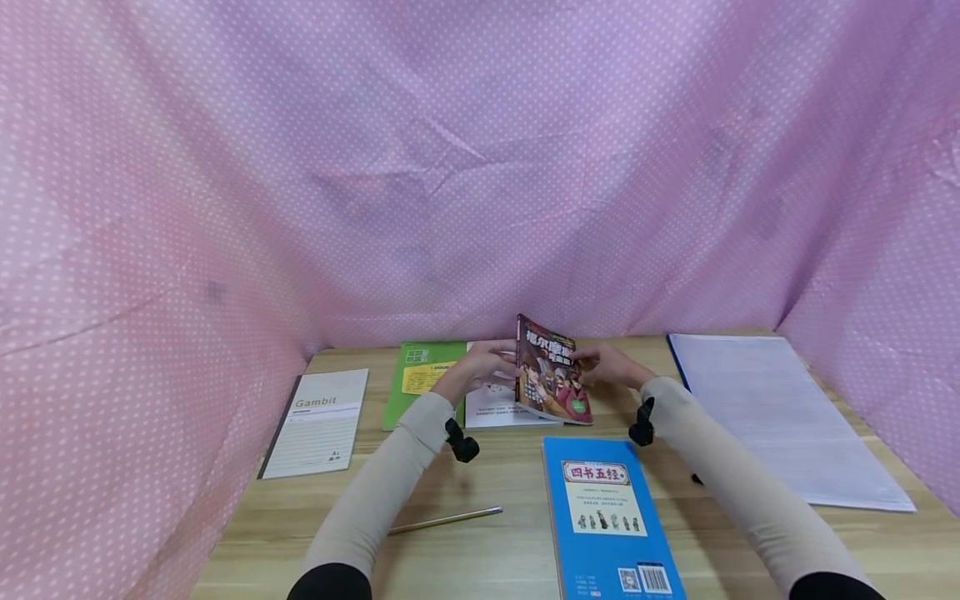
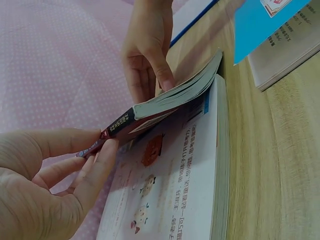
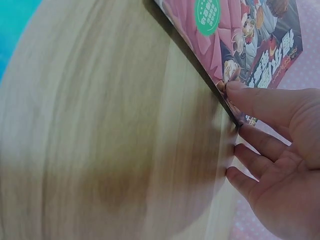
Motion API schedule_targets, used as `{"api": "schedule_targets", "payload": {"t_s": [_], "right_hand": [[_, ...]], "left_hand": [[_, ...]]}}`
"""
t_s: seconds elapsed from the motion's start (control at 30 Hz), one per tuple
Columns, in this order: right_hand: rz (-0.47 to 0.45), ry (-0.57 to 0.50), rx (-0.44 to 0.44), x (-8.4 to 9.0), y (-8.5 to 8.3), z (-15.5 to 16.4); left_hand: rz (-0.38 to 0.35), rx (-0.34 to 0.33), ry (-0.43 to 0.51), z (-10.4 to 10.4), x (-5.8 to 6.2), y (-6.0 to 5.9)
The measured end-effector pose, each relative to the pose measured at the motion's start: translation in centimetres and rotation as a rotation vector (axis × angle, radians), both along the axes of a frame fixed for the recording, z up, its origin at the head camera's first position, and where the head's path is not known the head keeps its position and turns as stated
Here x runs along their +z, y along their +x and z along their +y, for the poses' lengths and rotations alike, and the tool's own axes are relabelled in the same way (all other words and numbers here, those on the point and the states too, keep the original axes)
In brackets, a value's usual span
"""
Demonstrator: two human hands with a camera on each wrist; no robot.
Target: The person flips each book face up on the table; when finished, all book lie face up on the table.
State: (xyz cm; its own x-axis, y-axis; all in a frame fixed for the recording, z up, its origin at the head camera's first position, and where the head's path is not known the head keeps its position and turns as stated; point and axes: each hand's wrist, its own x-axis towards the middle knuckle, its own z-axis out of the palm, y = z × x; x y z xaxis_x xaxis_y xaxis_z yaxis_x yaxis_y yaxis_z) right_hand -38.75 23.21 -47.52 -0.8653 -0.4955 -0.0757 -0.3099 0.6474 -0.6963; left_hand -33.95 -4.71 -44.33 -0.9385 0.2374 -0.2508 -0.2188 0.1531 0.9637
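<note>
I'm grasping the dark book [image 1: 553,379] with both hands, working from afar through the cameras. With the left hand [image 1: 480,365] I'm pinching its spine between the fingertips; with the right hand [image 1: 611,367] I'm gripping the opposite edge, and in the right wrist view the thumb is pressing on the illustrated cover. The book is tilting near the back of the table [image 1: 465,558], its front facing my head camera, its lower part leaning over a white cover [image 1: 506,414]. In the left wrist view its pages are fanning slightly; whether it is touching what is lying beneath, I'm not managing to tell. A green cover [image 1: 420,377] is lying just left of the white one

Nearer to me, the blue book [image 1: 615,500] is lying flat between the sleeves [image 1: 375,500], and a pencil [image 1: 447,520] is resting to its left, one end meeting the left sleeve. The notebook [image 1: 318,425] is lying at the table's left, the blue-edged folder [image 1: 780,417] at its right. A dotted pink cloth [image 1: 480,167] is hanging behind everything
</note>
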Motion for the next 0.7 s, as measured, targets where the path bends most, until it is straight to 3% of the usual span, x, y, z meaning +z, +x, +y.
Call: {"api": "schedule_targets", "payload": {"t_s": [0.2,0.47,0.7], "right_hand": [[0.007,0.026,-0.006,0.0,-0.3,0.8],[0.040,0.019,0.013,0.2,-0.2,2.0],[0.054,0.010,0.034,0.3,0.0,3.2]], "left_hand": [[0.026,0.011,-0.015,0.7,-0.5,-0.3],[0.000,0.042,-0.015,2.1,-1.1,-0.5],[0.001,0.048,0.029,3.3,-1.6,-0.2]]}}
